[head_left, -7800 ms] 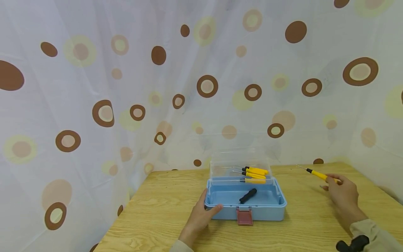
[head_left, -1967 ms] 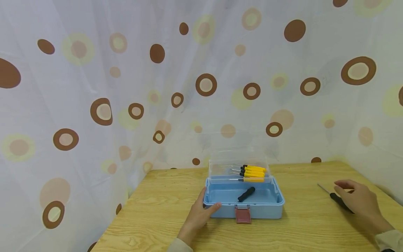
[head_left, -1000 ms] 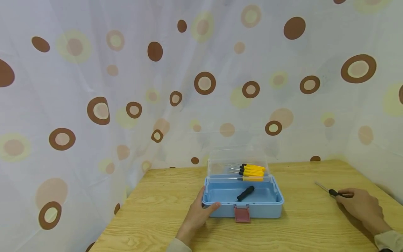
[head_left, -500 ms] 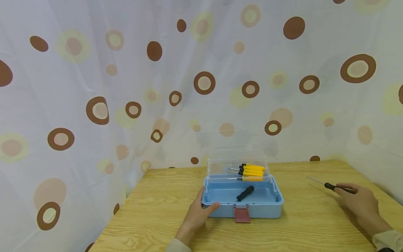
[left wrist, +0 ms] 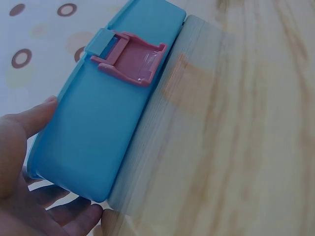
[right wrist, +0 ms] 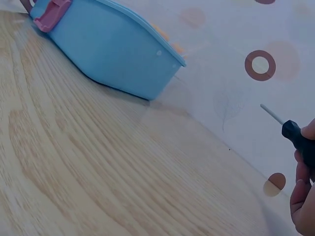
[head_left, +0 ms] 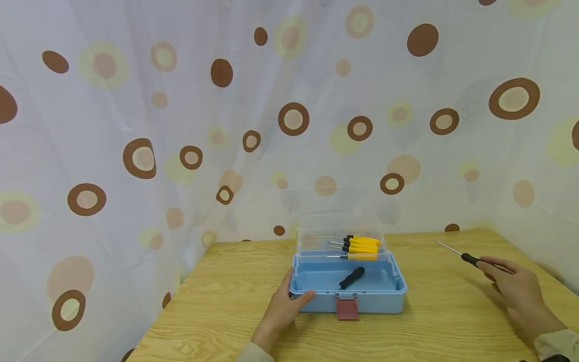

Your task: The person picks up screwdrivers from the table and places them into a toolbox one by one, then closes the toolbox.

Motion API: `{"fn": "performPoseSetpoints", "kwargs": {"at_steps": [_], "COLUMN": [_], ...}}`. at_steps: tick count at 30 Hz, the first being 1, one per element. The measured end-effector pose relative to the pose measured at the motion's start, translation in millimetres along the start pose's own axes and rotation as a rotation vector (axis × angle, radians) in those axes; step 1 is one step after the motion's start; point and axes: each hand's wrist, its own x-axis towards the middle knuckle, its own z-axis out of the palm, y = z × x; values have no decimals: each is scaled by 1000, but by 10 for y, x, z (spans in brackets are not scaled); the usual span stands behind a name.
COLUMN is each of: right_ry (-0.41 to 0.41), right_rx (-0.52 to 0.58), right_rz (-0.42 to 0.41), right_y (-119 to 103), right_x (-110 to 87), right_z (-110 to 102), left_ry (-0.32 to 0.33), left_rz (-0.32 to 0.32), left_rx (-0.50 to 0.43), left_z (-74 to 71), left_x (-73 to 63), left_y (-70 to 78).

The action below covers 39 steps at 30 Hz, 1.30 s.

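A blue toolbox (head_left: 379, 303) with a pink latch (head_left: 347, 307) stands on the table, its clear lid (head_left: 344, 221) raised at the back. My left hand (head_left: 281, 310) holds the box's left end, thumb at the front rim and fingers round the side. In the right wrist view, my right hand (right wrist: 306, 196) pinches a black-handled screwdriver (right wrist: 294, 135). The head view has this screwdriver (head_left: 469, 259) raised to the right of the box, shaft pointing up and left. Another black-handled screwdriver (head_left: 352, 278) lies inside the box. Several yellow-handled screwdrivers (head_left: 362, 247) rest in the lid area.
The wooden table (head_left: 217, 311) spreads round the box, with bare wood on both sides of it. A white curtain (head_left: 253, 75) with brown and yellow circles hangs behind the table and along its sides.
Earlier my right hand held a yellow-handled screwdriver. Two seconds ago it hovered over the black-handled one on the table, then gripped and lifted it, moving slightly left. The left hand stays on the box.
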Motion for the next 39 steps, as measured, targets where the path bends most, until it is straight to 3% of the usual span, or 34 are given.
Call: {"fn": "performPoseSetpoints", "kwargs": {"at_steps": [12, 22, 28, 39], "right_ry": [-135, -238, -309, -386], "right_rx": [139, 80, 118, -72], "right_rz": [-66, -108, -116, -151], "right_y": [-155, -200, -268, -401], "right_x": [-99, -149, -178, -209], "right_z": [217, 395, 535, 888], "left_ry": [1, 8, 8, 16], "left_rz": [1, -9, -5, -28], "left_rx": [-1, -1, -3, 11], "left_z": [-1, 12, 5, 17], "left_x": [-15, -16, -19, -18], "left_y": [16, 21, 37, 23]}}
